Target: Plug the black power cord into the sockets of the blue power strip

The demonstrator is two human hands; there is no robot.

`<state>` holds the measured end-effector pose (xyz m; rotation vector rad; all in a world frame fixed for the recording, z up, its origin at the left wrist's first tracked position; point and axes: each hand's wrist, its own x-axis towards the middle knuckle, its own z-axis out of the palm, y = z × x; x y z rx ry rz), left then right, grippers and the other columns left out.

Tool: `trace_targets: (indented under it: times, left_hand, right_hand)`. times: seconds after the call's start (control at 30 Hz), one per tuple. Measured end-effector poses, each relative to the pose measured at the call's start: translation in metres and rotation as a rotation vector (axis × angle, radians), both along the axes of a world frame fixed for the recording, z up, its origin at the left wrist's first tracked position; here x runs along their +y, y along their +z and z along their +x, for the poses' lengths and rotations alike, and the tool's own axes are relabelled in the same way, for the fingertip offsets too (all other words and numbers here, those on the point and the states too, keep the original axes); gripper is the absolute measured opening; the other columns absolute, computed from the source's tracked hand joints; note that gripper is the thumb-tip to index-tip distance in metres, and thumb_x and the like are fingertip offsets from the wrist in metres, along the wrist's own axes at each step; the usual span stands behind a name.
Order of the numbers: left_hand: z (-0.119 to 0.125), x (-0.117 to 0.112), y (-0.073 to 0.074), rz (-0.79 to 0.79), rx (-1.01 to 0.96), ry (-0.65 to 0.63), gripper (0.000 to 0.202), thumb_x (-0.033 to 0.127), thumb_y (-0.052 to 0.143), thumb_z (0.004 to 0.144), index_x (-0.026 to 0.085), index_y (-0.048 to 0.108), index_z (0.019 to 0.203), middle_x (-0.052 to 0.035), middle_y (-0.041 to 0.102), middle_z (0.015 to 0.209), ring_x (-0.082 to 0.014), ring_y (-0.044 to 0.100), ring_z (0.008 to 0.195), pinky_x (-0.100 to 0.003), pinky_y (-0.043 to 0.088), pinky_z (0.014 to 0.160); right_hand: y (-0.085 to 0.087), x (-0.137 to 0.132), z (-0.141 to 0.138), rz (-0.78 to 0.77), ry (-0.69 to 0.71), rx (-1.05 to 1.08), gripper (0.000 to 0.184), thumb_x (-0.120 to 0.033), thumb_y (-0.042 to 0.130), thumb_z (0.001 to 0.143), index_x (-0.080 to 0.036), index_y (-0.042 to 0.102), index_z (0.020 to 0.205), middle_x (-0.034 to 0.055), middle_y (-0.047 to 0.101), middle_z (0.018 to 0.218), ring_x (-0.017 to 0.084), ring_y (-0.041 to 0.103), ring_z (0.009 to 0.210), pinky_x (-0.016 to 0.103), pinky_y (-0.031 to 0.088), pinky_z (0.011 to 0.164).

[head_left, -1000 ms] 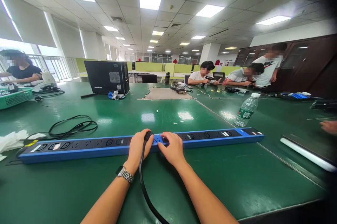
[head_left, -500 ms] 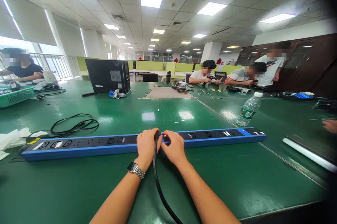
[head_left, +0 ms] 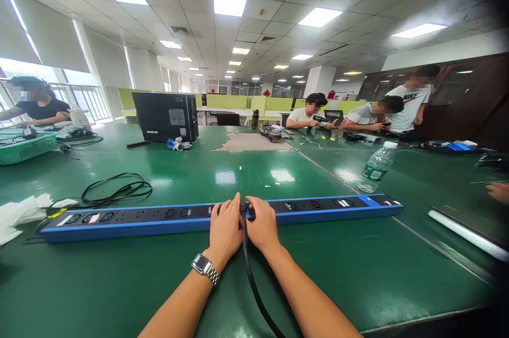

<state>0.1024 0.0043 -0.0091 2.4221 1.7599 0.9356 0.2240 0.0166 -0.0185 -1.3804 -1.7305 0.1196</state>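
Note:
A long blue power strip (head_left: 159,228) with a black socket face lies across the green table in front of me. At its middle, a black plug (head_left: 244,206) stands against the socket face, its thick black cable (head_left: 251,279) running down toward me between my forearms. My left hand (head_left: 226,227) rests over the strip with its fingers bent, closed against the plug's left side; its thumb is mostly hidden. From the right, my right hand (head_left: 262,223) curls thumb and forefinger around the plug. Whether the prongs are fully in a socket is hidden. A watch (head_left: 204,268) sits on my left wrist.
A thin black cable (head_left: 119,188) and white tissue (head_left: 24,213) lie at the left. Beyond the strip's right part stands a water bottle (head_left: 376,168). Farther off are a computer case (head_left: 161,117), a green basket (head_left: 34,150) and several people. Another person's hand (head_left: 499,190) shows at the right edge.
The plug and cable have shifted slightly right and stand straighter. My left hand's fingers have straightened a little beside the plug. The view has shifted slightly.

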Motion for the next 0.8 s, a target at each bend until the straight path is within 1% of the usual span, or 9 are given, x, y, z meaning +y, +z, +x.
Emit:
trace_targets:
  times: [0.07,0.2,0.33,0.47,0.53,0.63,0.7,0.77,0.8]
  left_hand:
    - [0.000,-0.001,-0.004,-0.011,-0.014,0.020,0.065,0.014,0.048,0.081,0.014,0.036,0.144,-0.0126,0.056,0.137,-0.0273,0.045,0.131,-0.050,0.022,0.113]
    - [0.000,-0.001,-0.007,-0.002,-0.038,0.022,0.062,0.013,0.048,0.079,0.015,0.042,0.141,-0.0132,0.057,0.137,-0.0275,0.046,0.131,-0.051,0.023,0.113]
    - [-0.001,0.002,-0.008,-0.002,-0.089,0.018,0.061,0.013,0.047,0.080,0.016,0.041,0.141,-0.0124,0.059,0.134,-0.0263,0.047,0.130,-0.049,0.025,0.113]
    - [-0.001,0.003,-0.009,0.030,-0.170,0.032,0.058,0.016,0.049,0.082,0.019,0.043,0.139,-0.0111,0.063,0.128,-0.0238,0.052,0.125,-0.048,0.026,0.112]
    - [0.000,0.003,-0.010,0.041,-0.208,0.032,0.059,0.021,0.052,0.083,0.019,0.040,0.141,-0.0112,0.063,0.128,-0.0231,0.053,0.123,-0.048,0.026,0.112]
    - [0.000,0.002,-0.010,0.032,-0.248,0.022,0.067,0.029,0.056,0.083,0.019,0.030,0.145,-0.0100,0.064,0.126,-0.0227,0.054,0.122,-0.049,0.025,0.112]
    - [0.000,0.002,-0.009,0.021,-0.249,0.019,0.068,0.032,0.058,0.084,0.020,0.031,0.144,-0.0089,0.065,0.124,-0.0223,0.053,0.123,-0.048,0.024,0.112]
    - [0.000,0.001,-0.008,0.011,-0.241,0.023,0.063,0.033,0.058,0.084,0.020,0.036,0.141,-0.0084,0.065,0.123,-0.0220,0.052,0.123,-0.048,0.023,0.113]
    - [0.000,0.001,-0.008,0.008,-0.238,0.024,0.061,0.033,0.058,0.084,0.021,0.038,0.140,-0.0083,0.065,0.123,-0.0220,0.052,0.124,-0.047,0.023,0.113]
  right_hand:
    - [0.000,0.001,-0.001,-0.017,-0.026,-0.023,0.032,-0.026,0.057,0.082,-0.019,0.064,0.113,0.0088,0.066,0.118,0.026,0.055,0.110,0.041,0.039,0.097]
    - [0.002,0.003,-0.005,-0.021,-0.083,-0.056,0.022,-0.028,0.057,0.084,-0.021,0.067,0.103,0.0078,0.068,0.112,0.026,0.055,0.107,0.040,0.040,0.093]
    - [0.000,0.004,-0.008,-0.016,-0.108,-0.028,0.022,-0.032,0.060,0.084,-0.020,0.069,0.100,0.0091,0.067,0.114,0.027,0.054,0.109,0.043,0.039,0.095]
    - [-0.002,0.006,-0.009,0.004,-0.080,0.063,0.021,-0.034,0.060,0.084,-0.022,0.071,0.098,0.0083,0.067,0.113,0.026,0.055,0.109,0.044,0.038,0.096]
    - [0.000,0.008,-0.008,0.031,-0.053,0.138,0.023,-0.037,0.059,0.084,-0.023,0.071,0.098,0.0082,0.067,0.111,0.025,0.056,0.107,0.042,0.040,0.094]
    - [0.007,0.015,0.006,0.111,-0.033,0.323,0.032,-0.045,0.057,0.084,-0.020,0.071,0.099,0.0101,0.066,0.110,0.024,0.058,0.103,0.038,0.043,0.092]
    - [0.011,0.021,0.023,0.164,-0.110,0.431,0.039,-0.050,0.056,0.083,-0.017,0.070,0.099,0.0112,0.065,0.109,0.025,0.058,0.103,0.037,0.043,0.092]
    - [0.013,0.026,0.044,0.186,-0.220,0.431,0.040,-0.051,0.056,0.080,-0.016,0.071,0.096,0.0121,0.067,0.107,0.026,0.057,0.104,0.039,0.041,0.095]
    - [0.013,0.027,0.055,0.167,-0.272,0.398,0.039,-0.050,0.056,0.080,-0.017,0.071,0.094,0.0122,0.067,0.108,0.028,0.056,0.107,0.040,0.039,0.097]
